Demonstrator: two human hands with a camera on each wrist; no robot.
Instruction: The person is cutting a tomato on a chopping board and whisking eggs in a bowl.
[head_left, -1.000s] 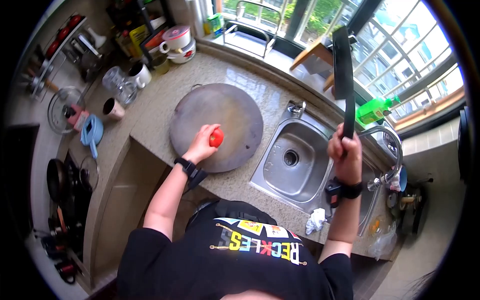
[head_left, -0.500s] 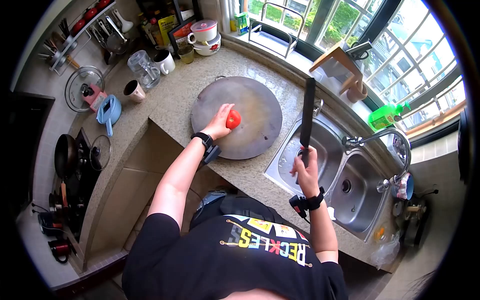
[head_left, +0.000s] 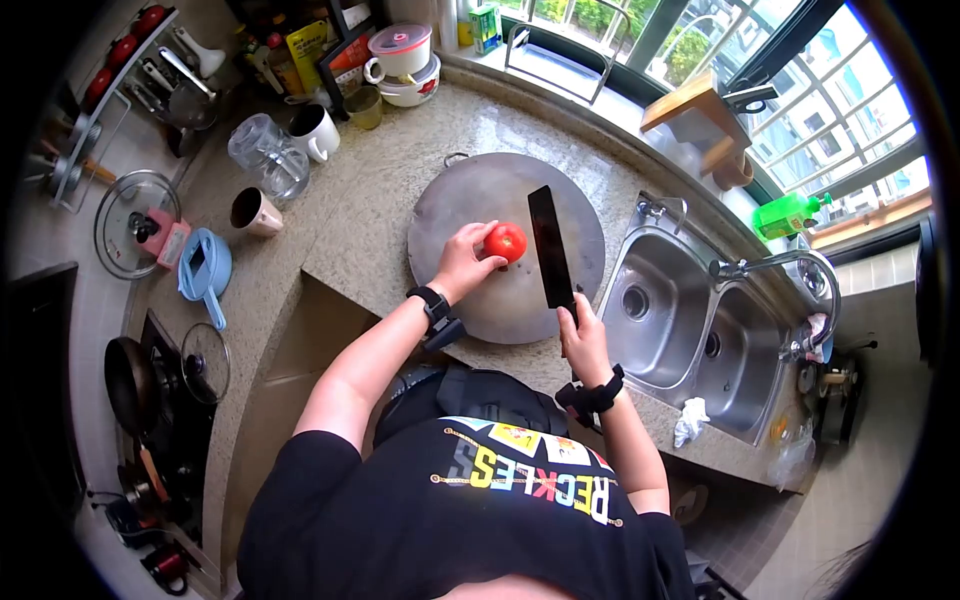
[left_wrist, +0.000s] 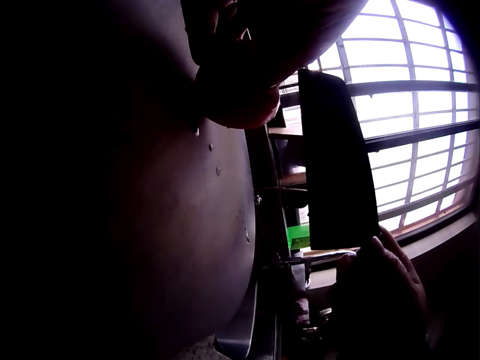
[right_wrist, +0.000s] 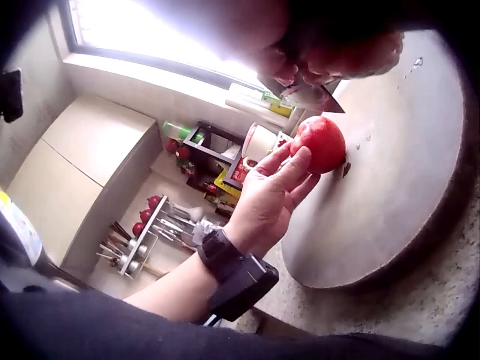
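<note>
A red tomato (head_left: 506, 241) lies on the round grey cutting board (head_left: 470, 190) on the granite counter. My left hand (head_left: 467, 258) holds the tomato from its near left side, fingers curved against it; the right wrist view shows the tomato (right_wrist: 321, 143) at those fingertips. My right hand (head_left: 581, 335) grips the handle of a black cleaver (head_left: 551, 245), whose blade hangs over the board just right of the tomato. In the left wrist view the cleaver (left_wrist: 335, 157) is a dark silhouette against the window, beside the tomato (left_wrist: 238, 97).
A double steel sink (head_left: 690, 320) with a tap (head_left: 775, 265) lies right of the board. Mugs (head_left: 316, 130), a glass jar (head_left: 262, 155) and bowls (head_left: 402, 65) stand at the back left. A wooden knife block (head_left: 700, 120) and green bottle (head_left: 785, 213) sit on the sill.
My right hand has brought the cleaver down from above the sink and leftward, over the board next to the tomato. My left hand stays on the tomato.
</note>
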